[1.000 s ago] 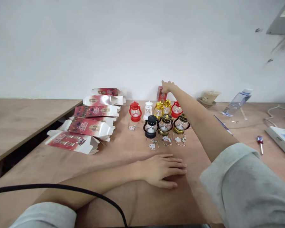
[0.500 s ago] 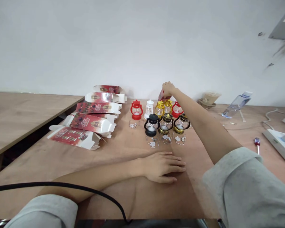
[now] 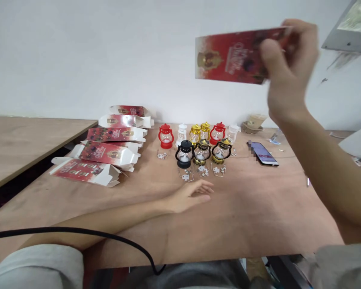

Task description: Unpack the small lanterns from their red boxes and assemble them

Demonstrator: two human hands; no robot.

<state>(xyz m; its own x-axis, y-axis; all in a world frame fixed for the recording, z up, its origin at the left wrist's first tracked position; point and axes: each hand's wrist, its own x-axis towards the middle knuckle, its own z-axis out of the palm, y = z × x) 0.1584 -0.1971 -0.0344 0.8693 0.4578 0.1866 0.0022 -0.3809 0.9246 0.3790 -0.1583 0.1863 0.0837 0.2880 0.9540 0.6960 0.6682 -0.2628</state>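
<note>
High at the right, my right hand (image 3: 291,68) is closed on a flat red printed box (image 3: 231,56) with a lantern picture on its side. My left hand (image 3: 192,196) is just over the wooden table (image 3: 246,216), fingers apart and holding nothing. Beyond it stand small lanterns: a black one (image 3: 184,154), bronze ones (image 3: 221,151), gold ones (image 3: 195,135), red ones (image 3: 166,136) and white ones (image 3: 182,134). Bent wire handles with small white parts (image 3: 185,176) lie in front of them.
Several opened red and white boxes (image 3: 108,154) lie overlapping on the left. A phone (image 3: 262,153) rests right of the lanterns, with a cup (image 3: 256,121) behind it. A black cable (image 3: 78,229) crosses low in front of my left forearm.
My right hand has risen from behind the lanterns, bringing the red box up and toward me. My left hand has lifted slightly and turned. The phone has come into sight.
</note>
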